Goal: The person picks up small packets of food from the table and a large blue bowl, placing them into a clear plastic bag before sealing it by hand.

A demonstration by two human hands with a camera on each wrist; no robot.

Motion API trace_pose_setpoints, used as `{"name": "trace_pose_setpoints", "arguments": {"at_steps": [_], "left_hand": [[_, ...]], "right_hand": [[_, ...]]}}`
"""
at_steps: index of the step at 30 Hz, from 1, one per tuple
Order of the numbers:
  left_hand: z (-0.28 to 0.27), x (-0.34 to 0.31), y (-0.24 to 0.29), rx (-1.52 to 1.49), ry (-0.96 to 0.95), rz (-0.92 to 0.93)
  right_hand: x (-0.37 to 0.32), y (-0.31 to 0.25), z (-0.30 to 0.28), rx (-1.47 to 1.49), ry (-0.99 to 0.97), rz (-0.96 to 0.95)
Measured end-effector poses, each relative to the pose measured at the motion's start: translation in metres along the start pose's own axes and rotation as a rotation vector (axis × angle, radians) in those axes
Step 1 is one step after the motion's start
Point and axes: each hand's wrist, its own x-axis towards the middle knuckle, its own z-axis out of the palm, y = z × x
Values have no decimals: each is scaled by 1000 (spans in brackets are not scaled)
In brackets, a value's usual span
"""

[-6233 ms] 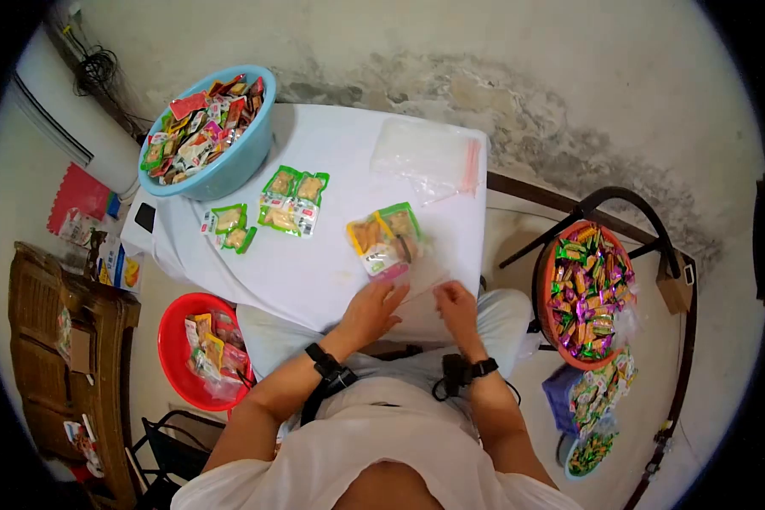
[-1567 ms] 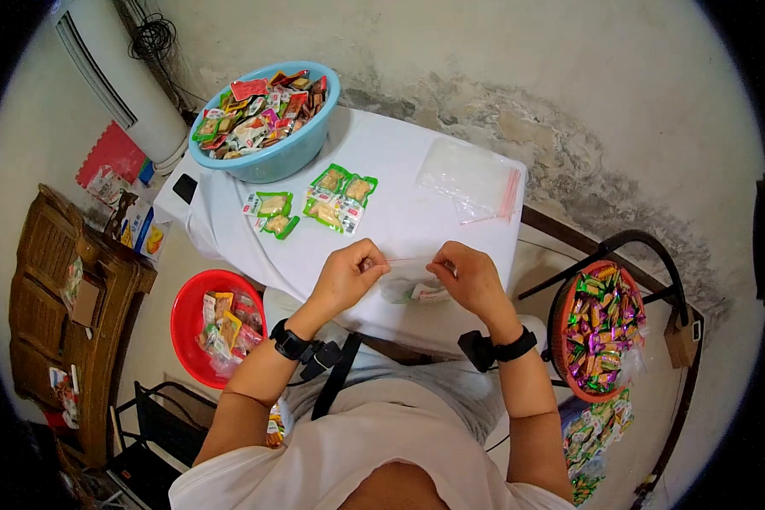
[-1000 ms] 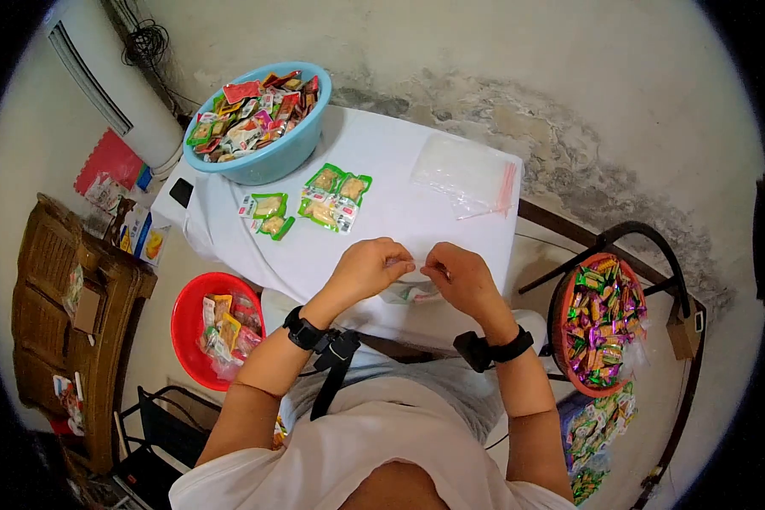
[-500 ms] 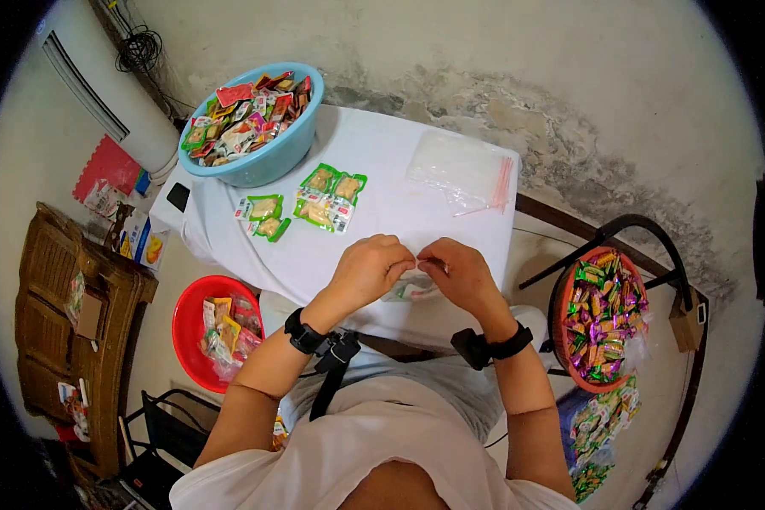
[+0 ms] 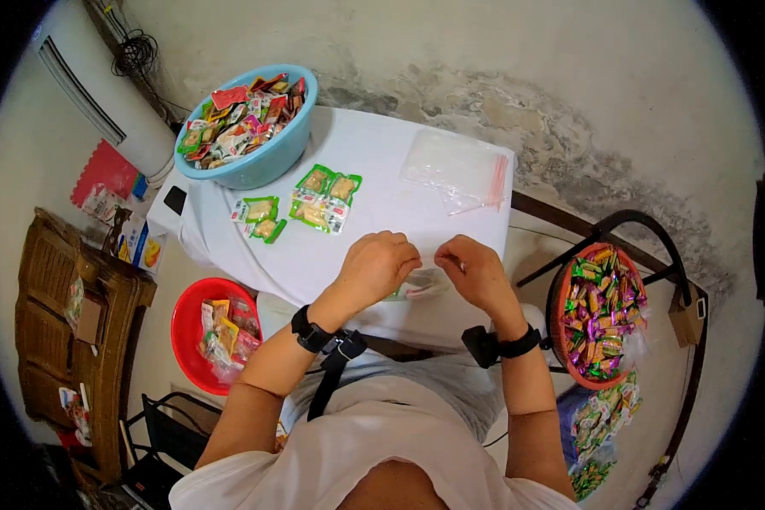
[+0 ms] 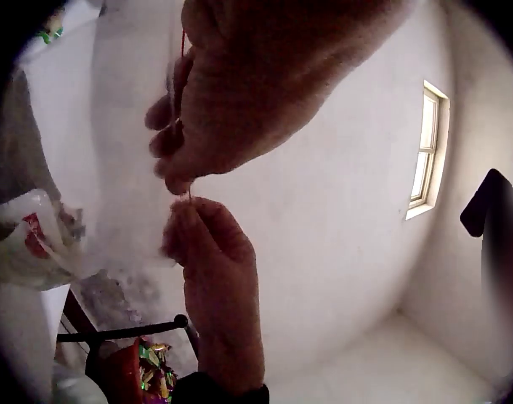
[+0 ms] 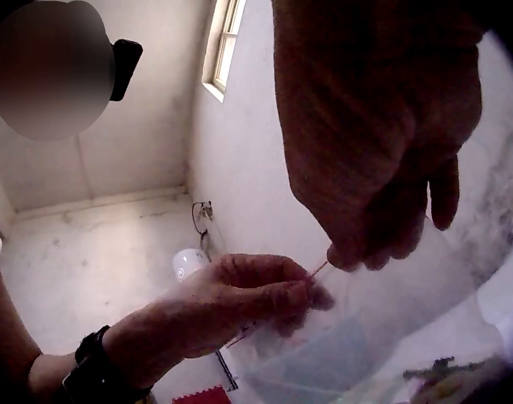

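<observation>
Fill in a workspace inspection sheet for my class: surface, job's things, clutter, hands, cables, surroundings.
Surface: white-clothed table, lightly creased.
Job's things: held clear bag, contents showing through; green-edged packets, spare clear bags and blue basin of packets on the table.
Clutter: dark phone-like item at the table's left end.
Hands: left hand and right hand pinch the held bag's edge.
Cables: black coil off the table, far left.
Surroundings: stained wall beyond; red basin left, orange basin right.
</observation>
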Motion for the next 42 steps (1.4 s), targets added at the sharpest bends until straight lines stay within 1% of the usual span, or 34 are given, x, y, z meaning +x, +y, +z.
{"name": "trace_pose_setpoints", "arguments": {"at_steps": [2, 3, 5, 8, 12, 14, 15, 17, 18, 19, 20, 22, 23, 25, 26, 27, 28, 29, 31, 33, 34, 35, 37, 38, 40, 41, 42], "left_hand": [[3, 2, 0, 26, -39, 24], [3, 1, 0, 12, -45, -3], [5, -2, -1, -3, -52, -32], [6, -5, -3, -51, -49, -75], [4, -6, -3, -92, -35, -81], [4, -7, -5, -106, -40, -85], [3, -7, -6, -161, -43, -93], [0, -10, -8, -212, -41, -111], [-2, -12, -9, -288, -28, -163], [-6, -17, -12, -357, -10, -223], [-9, -22, -19, -330, 8, -261], [-18, -43, -37, -449, 184, -274], [-30, -57, -42, -402, 217, -331], [-56, -81, -48, -752, 242, -611], [-70, -95, -47, -725, 271, -647], [-85, -110, -47, -721, 351, -688], [-98, -125, -48, -723, 424, -723], [-110, -144, -54, -674, 440, -846], [-125, -186, -75, -573, 587, -879], [-142, -228, -97, -476, 687, -882], [-145, -256, -120, -404, 743, -878], [-152, -274, -131, -338, 800, -937], [-165, -322, -164, -100, 780, -1049], [-170, -338, -176, -102, 781, -1053], [-177, -365, -196, 428, 665, -1089], [-179, -377, -205, 425, 666, -1089], [-179, -389, -215, 550, 596, -1057]], "right_hand": [[-2, 3, -3, -14, -5, -14], [-4, 4, -6, -16, -3, -12], [-7, 4, -13, 18, -14, 133], [-11, 13, -16, 4, -9, 173], [-12, 16, -20, -2, 9, 164], [-12, 18, -20, 56, 29, 134], [-12, 20, -19, 55, 29, 133], [-14, 22, -13, 152, 94, 167], [-15, 24, -11, 161, 81, 159], [-17, 28, -9, 203, 140, 222], [-17, 32, -3, 257, 184, 280], [-21, 39, 4, 294, 151, 294], [-23, 41, 8, 334, 119, 277], [-26, 45, 17, 390, 53, 246], [-29, 47, 22, 403, 26, 233], [-31, 50, 28, 422, -3, 219], [-34, 51, 33, 458, -34, 272], [-35, 51, 38, 489, -60, 330], [-34, 48, 45, 481, -96, 336], [-34, 45, 53, 472, -130, 350], [-33, 45, 56, 475, -136, 338], [-31, 45, 60, 477, -138, 326], [-30, 43, 66, 492, -158, 342], [-28, 41, 69, 506, -170, 352], [-27, 36, 76, 496, -195, 363], [-26, 34, 78, 488, -211, 373], [-25, 34, 81, 483, -209, 373]]}}
